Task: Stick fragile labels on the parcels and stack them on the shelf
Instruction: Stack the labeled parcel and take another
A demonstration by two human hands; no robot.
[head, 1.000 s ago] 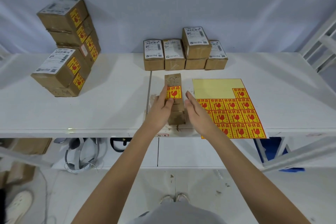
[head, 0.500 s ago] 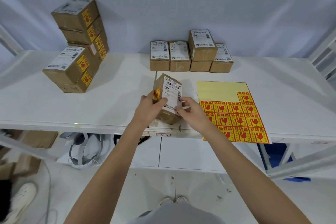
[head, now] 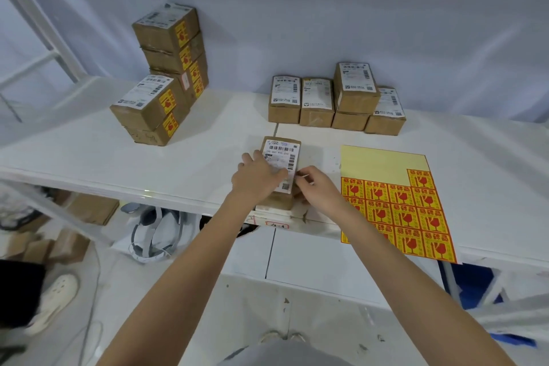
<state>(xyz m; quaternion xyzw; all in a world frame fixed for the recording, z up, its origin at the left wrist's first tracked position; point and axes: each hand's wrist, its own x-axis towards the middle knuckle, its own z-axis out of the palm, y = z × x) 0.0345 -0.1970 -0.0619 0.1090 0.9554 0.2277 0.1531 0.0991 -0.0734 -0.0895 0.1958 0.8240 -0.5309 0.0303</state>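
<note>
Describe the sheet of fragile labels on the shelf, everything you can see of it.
The label sheet lies flat on the white shelf, right of the parcel under both hands, its near corner overhanging the shelf's front edge. The backing looks like pale yellow glossy paper. Its far part is bare, the labels peeled off; the rest holds rows of yellow square stickers printed with a red broken-glass symbol and red characters. The right hand is beside its left edge; contact is unclear.

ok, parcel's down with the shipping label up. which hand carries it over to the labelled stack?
Left, probably. The left hand already lies across the parcel, and the labelled stack sits to its left. The right hand only touches the parcel's right edge, on the sticker sheet side.
</note>
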